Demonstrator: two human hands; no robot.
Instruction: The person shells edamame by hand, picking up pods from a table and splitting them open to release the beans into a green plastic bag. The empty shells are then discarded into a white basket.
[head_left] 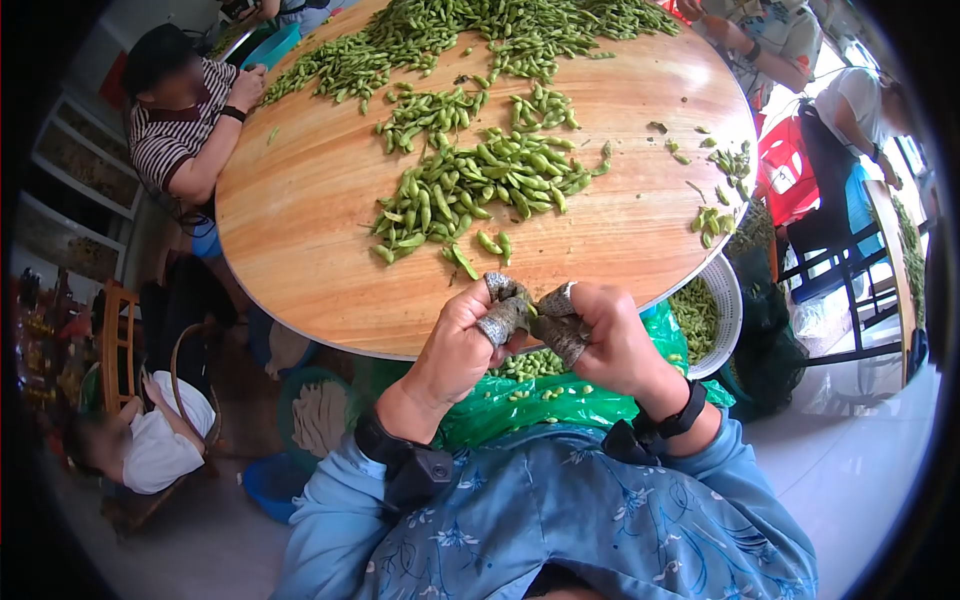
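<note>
The left hand (pixel 447 335) and right hand (pixel 617 335) meet at the near edge of the tabletop (pixel 310 235), their wrapped fingers (pixel 500 325) pinched on a pod (pixel 532 311), mostly hidden between them. Below, beans (pixel 530 366) lie on a green bag (pixel 590 405); beyond, a heap of pods (pixel 470 190) rests on the tabletop, with a white basket (pixel 730 318) at right

A single view looks out from the person's own head, facing forward and steeply down. The left hand (pixel 455 328) and right hand (pixel 615 335) are close, near mid-frame, with the apron (pixel 580 510) nearer still along the bottom. The table (pixel 320 230) stretches away above them. The very wide lens bends the outer scene, tipping the floor (pixel 860 450) sideways, and black rounds off the corners.
</note>
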